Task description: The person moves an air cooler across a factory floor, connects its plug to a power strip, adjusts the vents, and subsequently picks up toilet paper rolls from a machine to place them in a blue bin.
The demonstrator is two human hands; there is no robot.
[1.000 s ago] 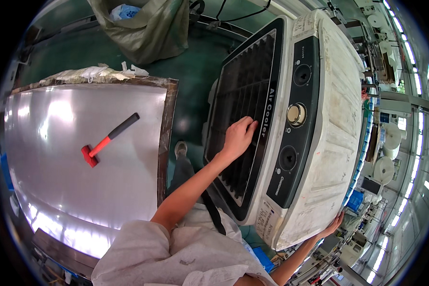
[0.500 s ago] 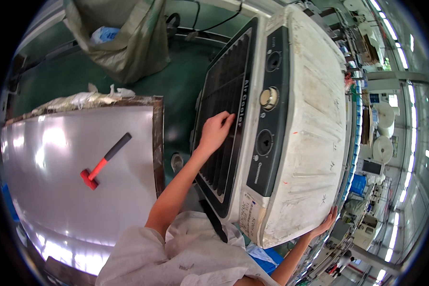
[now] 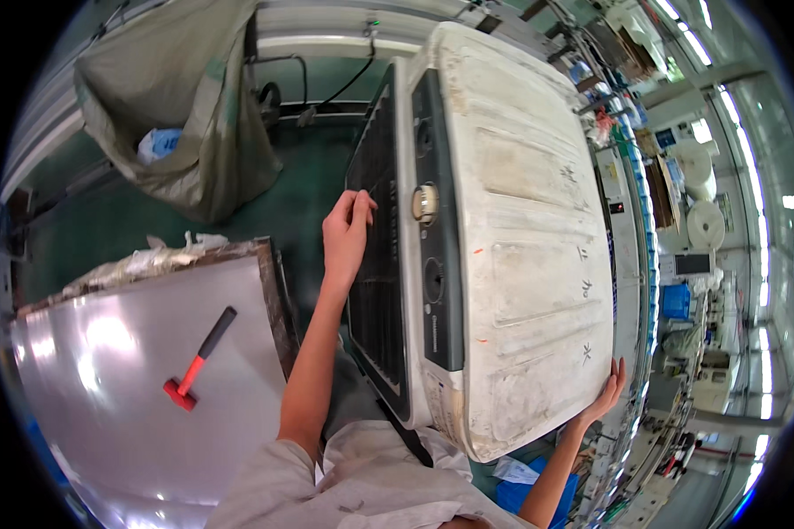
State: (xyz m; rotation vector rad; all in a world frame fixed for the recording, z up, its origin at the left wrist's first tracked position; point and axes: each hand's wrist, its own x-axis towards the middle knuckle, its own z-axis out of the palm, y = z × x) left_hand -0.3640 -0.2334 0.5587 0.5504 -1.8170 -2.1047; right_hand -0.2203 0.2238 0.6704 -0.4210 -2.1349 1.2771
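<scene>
Before me stands a white air cooler (image 3: 538, 256) with a stained, ribbed top. Along its front edge runs a dark control strip with knobs, one a beige knob (image 3: 424, 204); below is a black grille (image 3: 375, 264). My left hand (image 3: 348, 231) is at this grille, its fingers bent inward with the tips against it; what they hook onto is hidden. My right hand (image 3: 606, 397) lies against the back corner of the cooler nearest me, its fingers stretched out along the side.
At the left, a red hammer (image 3: 199, 360) with a black grip lies on a shiny metal-topped table (image 3: 132, 441). Behind it hangs a grey-green cloth bag (image 3: 185, 106) holding a blue-white bundle. A blue bin (image 3: 538, 494) sits low by my right forearm. Shelves and machines line the right.
The cooler has turned, showing more of its top and less of its front. My left hand has shifted left and a little up with the grille; my right hand stays at the back corner.
</scene>
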